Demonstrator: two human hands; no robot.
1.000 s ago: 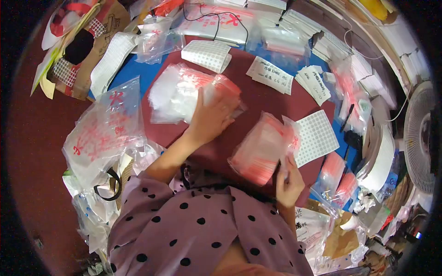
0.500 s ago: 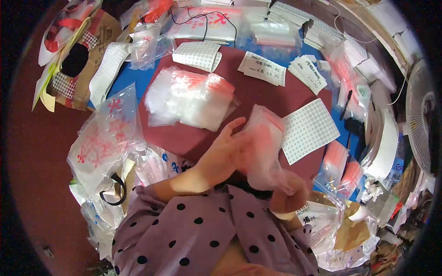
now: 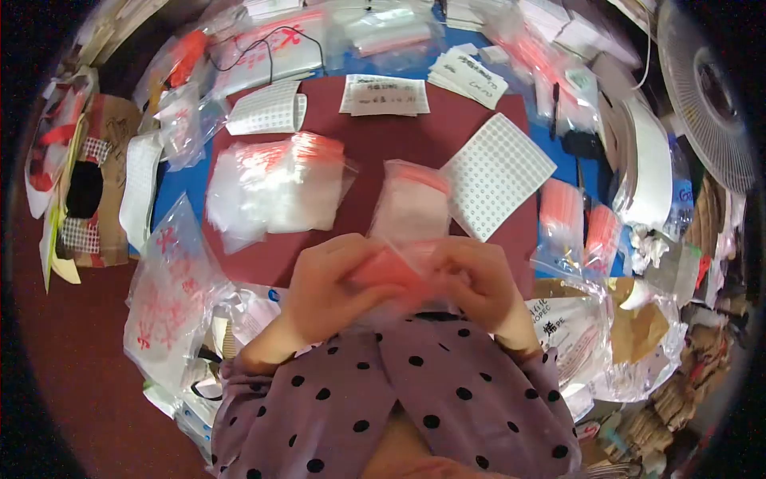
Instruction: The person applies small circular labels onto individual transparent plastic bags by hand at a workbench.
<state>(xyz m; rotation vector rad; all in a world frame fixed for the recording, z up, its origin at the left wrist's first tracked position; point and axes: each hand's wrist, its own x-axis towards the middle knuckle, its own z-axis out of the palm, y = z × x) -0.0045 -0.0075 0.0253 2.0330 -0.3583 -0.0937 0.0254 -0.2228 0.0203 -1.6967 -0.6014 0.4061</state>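
Observation:
Close in front of my body, my left hand (image 3: 329, 281) and my right hand (image 3: 477, 279) come together, fingers curled, on red-topped clear zip bags (image 3: 392, 273). Motion blurs the bags, so how many there are cannot be told. Just beyond my hands, a small stack of zip bags (image 3: 412, 204) lies on the dark red mat (image 3: 383, 140). To its right is a white sheet of small round stickers (image 3: 501, 176), its left edge close to the stack. A larger spread of zip bags (image 3: 275, 191) rests at the left of the mat.
Handwritten labels (image 3: 384, 96) and another label stack (image 3: 469, 77) lie at the back. A folded sticker sheet (image 3: 267, 109) is at back left. Bundled bags (image 3: 562, 219) lie at right, near a fan (image 3: 710, 104). A big plastic bag (image 3: 171, 279) hangs at the left edge.
My hands have come together on the bags, the left closing from a more open pose. A stack now lies flat beyond them. The head view has shifted.

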